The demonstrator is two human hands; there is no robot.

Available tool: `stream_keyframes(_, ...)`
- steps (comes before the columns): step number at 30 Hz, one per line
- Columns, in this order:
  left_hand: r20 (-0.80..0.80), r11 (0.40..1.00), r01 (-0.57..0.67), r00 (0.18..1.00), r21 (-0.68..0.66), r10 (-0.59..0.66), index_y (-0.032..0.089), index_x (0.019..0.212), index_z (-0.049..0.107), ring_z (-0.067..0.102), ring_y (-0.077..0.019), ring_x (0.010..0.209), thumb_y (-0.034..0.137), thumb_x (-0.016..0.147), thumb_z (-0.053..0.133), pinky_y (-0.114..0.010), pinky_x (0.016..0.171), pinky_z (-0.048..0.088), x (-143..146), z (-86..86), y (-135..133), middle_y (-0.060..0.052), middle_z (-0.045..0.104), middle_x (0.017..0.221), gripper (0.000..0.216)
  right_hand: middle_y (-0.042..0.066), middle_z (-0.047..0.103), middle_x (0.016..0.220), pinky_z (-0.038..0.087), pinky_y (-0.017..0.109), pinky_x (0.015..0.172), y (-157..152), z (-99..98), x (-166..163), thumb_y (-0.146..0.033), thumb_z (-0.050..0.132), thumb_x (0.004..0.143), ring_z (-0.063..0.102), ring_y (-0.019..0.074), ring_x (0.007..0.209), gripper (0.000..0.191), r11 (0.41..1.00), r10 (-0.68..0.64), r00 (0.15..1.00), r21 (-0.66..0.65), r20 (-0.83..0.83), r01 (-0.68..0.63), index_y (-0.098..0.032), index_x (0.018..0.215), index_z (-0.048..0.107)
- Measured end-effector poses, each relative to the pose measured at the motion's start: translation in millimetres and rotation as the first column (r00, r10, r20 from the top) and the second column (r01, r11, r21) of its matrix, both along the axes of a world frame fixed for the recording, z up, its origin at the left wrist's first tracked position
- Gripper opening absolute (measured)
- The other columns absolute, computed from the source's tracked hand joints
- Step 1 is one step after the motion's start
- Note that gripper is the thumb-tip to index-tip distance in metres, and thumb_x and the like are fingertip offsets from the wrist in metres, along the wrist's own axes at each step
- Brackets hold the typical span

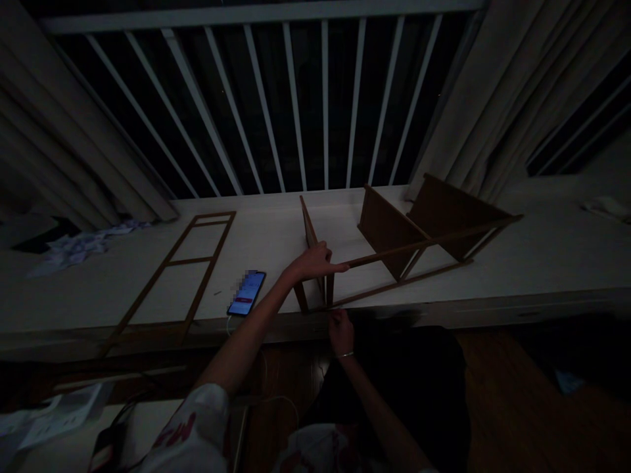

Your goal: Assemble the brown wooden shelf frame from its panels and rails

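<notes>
A brown wooden shelf unit [392, 236] lies on its side on the pale window ledge, its boards standing up between thin side rails. My left hand [311, 263] is closed over the shelf's left end, fingers wrapped on the wood and thumb stretched along the upper rail. Just below, at the ledge's front edge, my right hand [341, 334] is closed near the lower left corner of the shelf. What its fingers pinch is hidden in the dim light. A separate ladder-like wooden frame [190, 261] lies flat to the left, its near end jutting past the ledge.
A lit phone [247, 293] with a white cable lies between the frame and my left forearm. Crumpled paper [81, 248] sits at the far left. White railings [325, 105] and curtains [493, 85] stand behind the ledge. A power strip [62, 417] is at lower left.
</notes>
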State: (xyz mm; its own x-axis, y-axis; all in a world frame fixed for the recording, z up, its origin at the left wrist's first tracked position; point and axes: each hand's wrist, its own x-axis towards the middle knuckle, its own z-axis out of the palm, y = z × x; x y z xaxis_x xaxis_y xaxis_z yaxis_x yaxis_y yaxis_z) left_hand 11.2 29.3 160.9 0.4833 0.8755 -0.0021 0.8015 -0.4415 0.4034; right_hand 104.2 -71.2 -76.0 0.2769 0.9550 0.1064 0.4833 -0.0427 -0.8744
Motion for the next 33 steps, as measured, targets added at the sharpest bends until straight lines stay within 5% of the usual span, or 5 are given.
stream_keyframes(33, 0.012, 1.000, 0.006, 1.000, 0.023, -0.007, 0.017, 0.059, 0.045, 0.047, -0.0142, 0.068, 0.059, 0.064, 0.043, -0.027, 0.063, 0.036, 0, -2.6, 1, -0.004, 0.046, 0.081, 0.042, 0.005, 0.065, 0.070, 0.044, 0.024, 0.058, 7, -16.9, -1, -0.030, 0.044, 0.074, 0.060, 0.0158, 0.063, 0.019, 1.000, 0.025, 0.993, -0.006, -0.117, -0.025, -0.017, 0.081, 0.056)
